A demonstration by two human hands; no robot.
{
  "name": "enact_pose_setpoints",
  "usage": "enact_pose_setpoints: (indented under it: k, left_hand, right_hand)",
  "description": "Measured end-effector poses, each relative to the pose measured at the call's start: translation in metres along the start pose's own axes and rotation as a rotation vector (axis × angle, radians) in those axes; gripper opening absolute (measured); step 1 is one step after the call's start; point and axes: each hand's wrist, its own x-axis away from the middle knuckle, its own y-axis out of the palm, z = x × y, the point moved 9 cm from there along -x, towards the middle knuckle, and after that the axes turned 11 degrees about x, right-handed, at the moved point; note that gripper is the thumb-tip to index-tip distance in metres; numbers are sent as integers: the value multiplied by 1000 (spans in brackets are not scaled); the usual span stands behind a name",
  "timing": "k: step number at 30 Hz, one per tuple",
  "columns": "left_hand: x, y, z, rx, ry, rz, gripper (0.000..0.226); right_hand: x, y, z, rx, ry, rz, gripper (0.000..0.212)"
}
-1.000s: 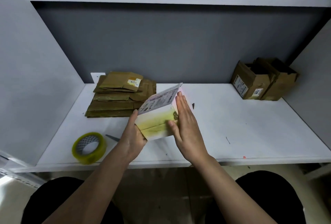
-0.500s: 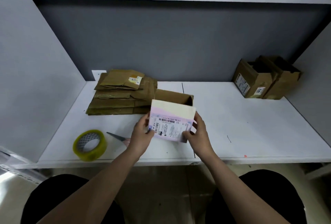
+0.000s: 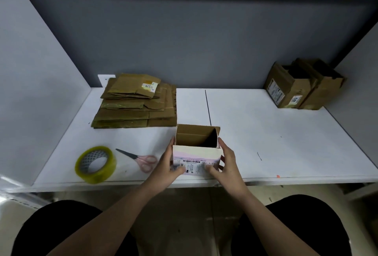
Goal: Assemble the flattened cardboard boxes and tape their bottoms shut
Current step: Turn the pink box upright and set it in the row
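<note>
A small cardboard box (image 3: 196, 154) with a white and pink shipping label on its near face stands upright near the front edge of the white table (image 3: 266, 133), its open top facing up. My left hand (image 3: 168, 166) grips its left side with the thumb on the label. My right hand (image 3: 226, 163) grips its right side the same way. A stack of flattened brown boxes (image 3: 137, 104) lies at the back left. A roll of clear yellowish tape (image 3: 95, 164) lies at the front left.
Pink-handled scissors (image 3: 139, 158) lie between the tape and my left hand. Two assembled brown boxes (image 3: 302, 86) stand in the back right corner. Grey walls close in the table on the left, back and right.
The box was on its side with its taped bottom facing me. Both hands turned it upright and set it down closer to the front edge.
</note>
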Motion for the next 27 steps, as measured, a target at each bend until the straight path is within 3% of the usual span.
enact_pose_setpoints:
  k: [9, 12, 15, 17, 22, 27]
  left_hand:
    - [-1, -8, 6, 62, -30, -21, 58]
    - [-2, -26, 1, 305, -87, 159, 43]
    - [8, -45, -1, 456, -109, 508, 43]
    - [21, -34, 1, 482, -139, 612, 49]
    - [23, 21, 29, 490, -152, 408, 79]
    - [1, 1, 42, 445, -119, 421, 81]
  right_hand:
    - [-1, 2, 0, 70, -46, -89, 65]
    - [0, 0, 0, -34, 14, -96, 48]
    - [-14, -27, 2, -128, 86, 152, 36]
    - [-30, -35, -4, -85, 108, 197, 33]
    - [-58, -15, -34, 158, 55, -46, 40]
    - [-44, -18, -40, 223, 16, -30, 33]
